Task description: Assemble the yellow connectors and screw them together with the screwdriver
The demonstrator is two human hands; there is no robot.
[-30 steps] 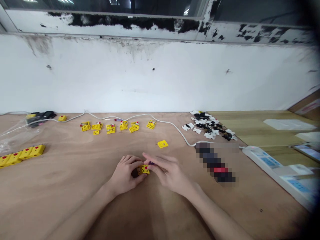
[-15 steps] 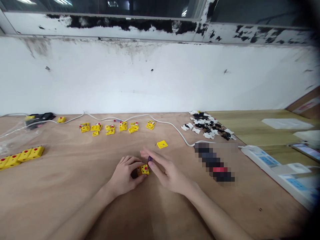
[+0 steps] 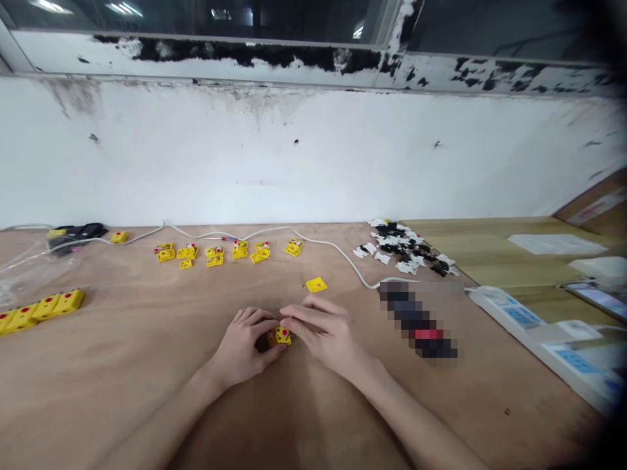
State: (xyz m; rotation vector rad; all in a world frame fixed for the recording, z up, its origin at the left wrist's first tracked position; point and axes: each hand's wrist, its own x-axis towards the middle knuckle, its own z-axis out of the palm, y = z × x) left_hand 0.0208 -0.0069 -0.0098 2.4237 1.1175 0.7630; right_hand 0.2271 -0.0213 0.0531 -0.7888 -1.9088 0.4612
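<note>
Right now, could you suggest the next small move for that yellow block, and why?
Probably press the yellow block onto the dark piece with your right hand: your left hand holds both, and the right fingers lie beside the block.

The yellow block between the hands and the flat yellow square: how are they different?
The yellow block sits between the left hand and right hand, while the yellow square lies alone on the wooden table. The block has a red dot; the square shows none. The block looks thicker than the square. Both are yellow.
</note>
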